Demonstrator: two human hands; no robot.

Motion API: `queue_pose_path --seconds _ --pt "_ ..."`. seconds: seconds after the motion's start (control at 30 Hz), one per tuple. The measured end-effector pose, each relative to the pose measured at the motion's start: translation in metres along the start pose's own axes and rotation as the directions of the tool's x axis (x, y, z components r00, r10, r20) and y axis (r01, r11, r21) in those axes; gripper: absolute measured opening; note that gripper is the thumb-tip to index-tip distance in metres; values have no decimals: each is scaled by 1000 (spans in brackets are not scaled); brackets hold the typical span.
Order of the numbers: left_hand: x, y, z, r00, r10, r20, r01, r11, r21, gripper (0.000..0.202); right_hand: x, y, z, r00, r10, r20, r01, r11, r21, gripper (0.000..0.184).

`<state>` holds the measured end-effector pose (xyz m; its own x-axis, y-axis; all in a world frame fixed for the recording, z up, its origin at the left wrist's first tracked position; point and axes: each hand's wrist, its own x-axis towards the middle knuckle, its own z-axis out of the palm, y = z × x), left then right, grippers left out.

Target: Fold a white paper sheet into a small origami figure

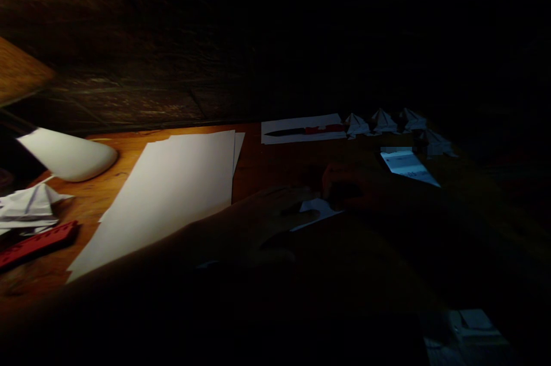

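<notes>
A small piece of white paper lies on the wooden table between my hands, partly covered by them. My left hand reaches over its left part with fingers stretched out and the thumb spread apart. At the paper's upper right edge is my right hand, its fingers curled in. Deep shadow hides what those fingers grip, if anything. Beyond the hands, a knife with a red handle and dark blade rests on white sheets. Several folded paper shapes stand in a row beside it.
A stack of white paper lies left of my hands. A lit phone is at the right. Farther left are a white lamp base, an orange shade, folded paper and a red bar-shaped object. A dark wall runs behind.
</notes>
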<state>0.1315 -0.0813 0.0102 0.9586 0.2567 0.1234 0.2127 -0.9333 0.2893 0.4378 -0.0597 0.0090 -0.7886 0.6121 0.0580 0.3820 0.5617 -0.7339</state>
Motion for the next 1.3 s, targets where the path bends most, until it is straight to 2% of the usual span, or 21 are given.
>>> queue_pose_path --seconds 0.13,0.3,0.53,0.73,0.87,1.0,1.3 --pt "-2 -1 0 999 -32 -19 33 998 59 81 -1 4 0 1000 -2 -7 2 1000 -9 26" --pt "-2 -1 1 999 -30 -13 31 997 76 79 -2 2 1 999 41 3 -40 999 -22 32" --pt "-1 1 0 1000 6 3 -7 987 160 77 -3 -5 4 997 66 -33 -68 997 -44 15" --pt "0 6 -6 1000 8 20 -12 975 221 73 -4 2 4 999 33 -8 -33 987 -159 18" --pt "-1 7 -4 1000 -5 11 3 980 201 72 -4 3 2 999 46 30 -40 983 -180 18" --pt "-2 6 -1 1000 -13 8 11 988 157 75 -4 -3 1 998 64 14 -61 985 -163 19" --pt "0 7 -1 997 -37 63 31 995 96 77 -2 -5 -1 996 88 11 -86 988 -127 12"
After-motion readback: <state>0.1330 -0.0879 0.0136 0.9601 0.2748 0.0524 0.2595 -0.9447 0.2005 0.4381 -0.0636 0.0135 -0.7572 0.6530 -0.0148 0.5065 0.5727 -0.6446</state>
